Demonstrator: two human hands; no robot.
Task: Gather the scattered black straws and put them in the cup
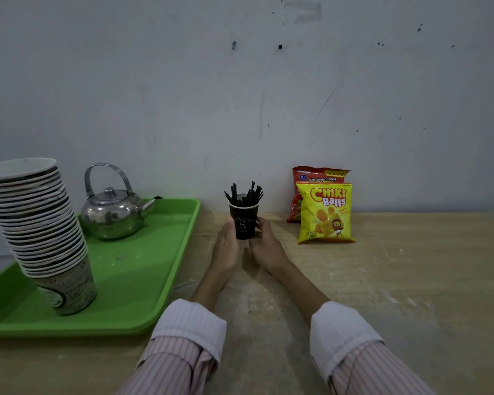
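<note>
Two hands: left hand (226, 246) and right hand (264, 246) wrap fingers round the cup (243, 220) | cup just right of green tray (143, 280) | straws (243, 195) inside | looks light, tippy; hold low.

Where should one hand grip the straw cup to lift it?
Grip the cup around its mid wall, below the rim, coming from the side. It stands upright and the straws stick out the top, so a grasp from above is blocked. The left hand and right hand already flank it; the wall tapers downward, so a wrap below the rim probably won't slip.
</note>
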